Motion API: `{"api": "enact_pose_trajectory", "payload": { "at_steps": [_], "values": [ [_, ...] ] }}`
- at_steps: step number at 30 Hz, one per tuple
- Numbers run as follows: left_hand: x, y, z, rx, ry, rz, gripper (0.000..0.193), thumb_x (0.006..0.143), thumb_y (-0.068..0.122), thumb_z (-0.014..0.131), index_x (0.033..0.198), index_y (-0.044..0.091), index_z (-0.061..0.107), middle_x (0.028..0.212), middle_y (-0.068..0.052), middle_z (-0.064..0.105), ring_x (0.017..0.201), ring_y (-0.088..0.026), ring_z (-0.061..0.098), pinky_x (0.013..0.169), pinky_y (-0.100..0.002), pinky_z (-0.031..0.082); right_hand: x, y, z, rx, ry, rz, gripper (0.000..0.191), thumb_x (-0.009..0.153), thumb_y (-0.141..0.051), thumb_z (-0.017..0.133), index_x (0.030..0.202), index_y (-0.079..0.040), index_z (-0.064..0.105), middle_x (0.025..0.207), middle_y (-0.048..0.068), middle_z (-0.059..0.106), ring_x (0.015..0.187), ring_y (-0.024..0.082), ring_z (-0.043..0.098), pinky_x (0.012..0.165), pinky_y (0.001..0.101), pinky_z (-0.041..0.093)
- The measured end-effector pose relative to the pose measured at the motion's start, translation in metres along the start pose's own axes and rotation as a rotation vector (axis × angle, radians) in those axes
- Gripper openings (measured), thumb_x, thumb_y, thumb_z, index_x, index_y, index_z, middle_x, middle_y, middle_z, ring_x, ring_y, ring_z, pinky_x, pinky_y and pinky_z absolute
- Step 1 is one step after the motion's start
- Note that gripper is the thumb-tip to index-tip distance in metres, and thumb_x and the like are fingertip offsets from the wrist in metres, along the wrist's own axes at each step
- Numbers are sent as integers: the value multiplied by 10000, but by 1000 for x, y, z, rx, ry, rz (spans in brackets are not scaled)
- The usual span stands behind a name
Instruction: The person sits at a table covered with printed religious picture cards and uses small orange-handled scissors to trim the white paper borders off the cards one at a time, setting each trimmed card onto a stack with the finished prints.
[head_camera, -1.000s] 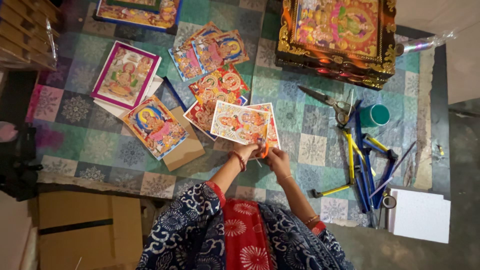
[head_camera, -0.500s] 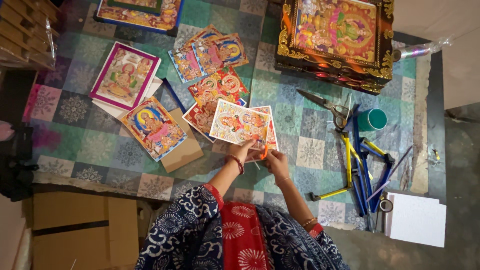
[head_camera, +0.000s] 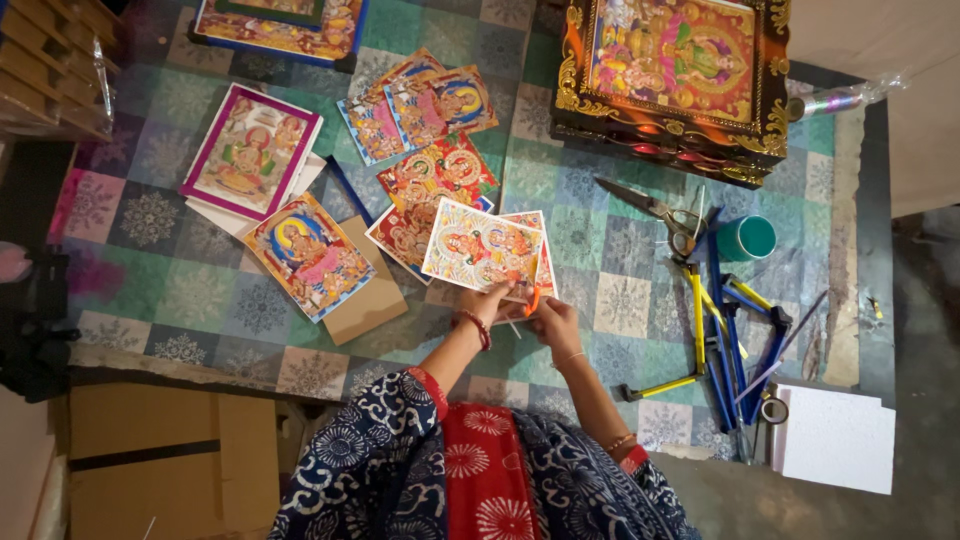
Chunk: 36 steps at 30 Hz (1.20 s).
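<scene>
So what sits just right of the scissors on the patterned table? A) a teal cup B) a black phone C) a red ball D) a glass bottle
A: a round teal cup stands just right of the scissors, above the blue and yellow tools.

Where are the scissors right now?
In the head view, the scissors lie open on the patterned table's right half, just below the ornate gold-framed picture and left of the teal cup.
</scene>
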<state>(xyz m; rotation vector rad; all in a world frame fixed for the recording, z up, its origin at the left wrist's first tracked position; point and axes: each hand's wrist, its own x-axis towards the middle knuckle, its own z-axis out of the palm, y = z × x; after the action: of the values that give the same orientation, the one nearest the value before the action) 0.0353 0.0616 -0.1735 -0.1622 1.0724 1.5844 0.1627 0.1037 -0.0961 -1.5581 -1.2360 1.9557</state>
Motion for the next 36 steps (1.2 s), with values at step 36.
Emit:
{"api": "enact_pose_trajectory", "payload": {
  "at_steps": [36],
  "values": [
    [-7,-3,-1,88,8,53,215,876,59,749,1038,-80,723,996,-153,760,828,-240,758,711,-341,650,3,-5,3,8,61,-34,402,904,-461,722,814,-72,688,611,-27,532,464,51,430,399,227,264]
  ]
}}
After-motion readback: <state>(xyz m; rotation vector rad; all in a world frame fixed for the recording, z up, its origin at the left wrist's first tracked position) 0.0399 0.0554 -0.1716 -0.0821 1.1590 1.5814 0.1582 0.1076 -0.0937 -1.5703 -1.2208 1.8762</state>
